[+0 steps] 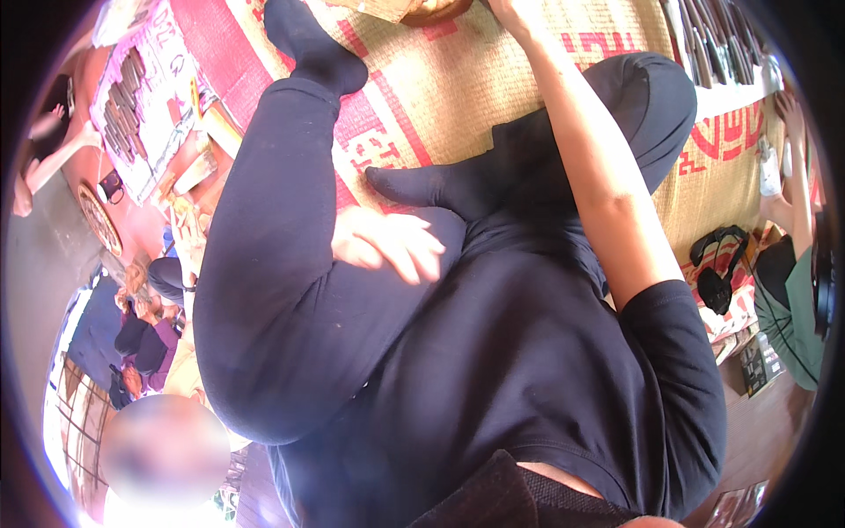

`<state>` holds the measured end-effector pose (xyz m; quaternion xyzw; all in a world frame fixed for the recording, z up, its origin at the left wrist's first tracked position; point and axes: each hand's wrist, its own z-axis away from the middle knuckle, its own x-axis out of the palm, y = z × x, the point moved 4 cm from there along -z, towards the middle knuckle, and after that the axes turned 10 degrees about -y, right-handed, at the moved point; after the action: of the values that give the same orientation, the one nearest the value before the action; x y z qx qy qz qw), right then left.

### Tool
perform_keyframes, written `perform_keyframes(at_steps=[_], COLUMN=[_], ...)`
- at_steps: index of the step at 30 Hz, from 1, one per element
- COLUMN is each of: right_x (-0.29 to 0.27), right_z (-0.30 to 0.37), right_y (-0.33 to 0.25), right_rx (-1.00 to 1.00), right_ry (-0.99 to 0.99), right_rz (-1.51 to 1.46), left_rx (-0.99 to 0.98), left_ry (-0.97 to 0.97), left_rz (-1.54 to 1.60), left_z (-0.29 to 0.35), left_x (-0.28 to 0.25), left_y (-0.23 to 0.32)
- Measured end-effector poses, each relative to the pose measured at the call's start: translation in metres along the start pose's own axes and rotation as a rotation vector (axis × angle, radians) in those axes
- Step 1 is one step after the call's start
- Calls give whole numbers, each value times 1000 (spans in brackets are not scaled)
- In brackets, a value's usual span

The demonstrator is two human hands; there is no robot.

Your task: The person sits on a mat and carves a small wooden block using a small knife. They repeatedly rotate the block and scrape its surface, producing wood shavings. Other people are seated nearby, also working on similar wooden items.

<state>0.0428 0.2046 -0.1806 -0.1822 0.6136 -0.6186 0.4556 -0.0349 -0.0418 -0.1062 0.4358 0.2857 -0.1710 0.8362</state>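
My left hand (387, 244) comes out from behind my raised left leg and lies by my dark trousers, fingers loosely apart, with nothing seen in it. The left forearm is hidden by the leg. My right arm reaches far forward, so that only part of my right hand (509, 11) shows at the top edge; its fingers are cut off. Near it, also cut by the edge, is a tan object with a rounded brown rim (437, 15), whose kind I cannot make out. Under me spreads a woven straw mat (458, 101) with red patterns.
At the upper right, several long dark pieces (717, 44) lie in a row on a white surface. More brown sticks (125, 106) rest on a printed sheet at the left. Other people sit on both sides. A black strapped item (717, 273) lies on the mat's right part.
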Motion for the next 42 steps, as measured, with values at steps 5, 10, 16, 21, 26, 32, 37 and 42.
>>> perform_keyframes(at_steps=[5, 10, 16, 21, 26, 32, 37, 42], right_x=[7, 8, 11, 7, 8, 6, 0, 2], right_z=[4, -2, 6, 5, -3, 1, 1, 5], right_y=[-28, -20, -24, -20, -12, -19, -26, -18], right_rx=[185, -28, 81, 171, 73, 92, 51, 131], right_ry=[-250, -89, -257, -270, -143, -167, -166, -148], right_rz=[-79, 81, -134, -75, -13, -50, 20, -37], left_rx=[-46, -29, -41, -15, 15, 41, 92, -230], left_ry=[39, 32, 43, -1, -14, -40, -437, -825], left_rz=[-5, -6, -25, 4, -2, 78, 960, 1593], left_z=[15, 9, 10, 9, 2, 8, 57, 98], left_x=[-2, -5, -10, 4, 6, 20, 66, 130], left_y=[4, 8, 12, 10, 17, 27, 75, 66])
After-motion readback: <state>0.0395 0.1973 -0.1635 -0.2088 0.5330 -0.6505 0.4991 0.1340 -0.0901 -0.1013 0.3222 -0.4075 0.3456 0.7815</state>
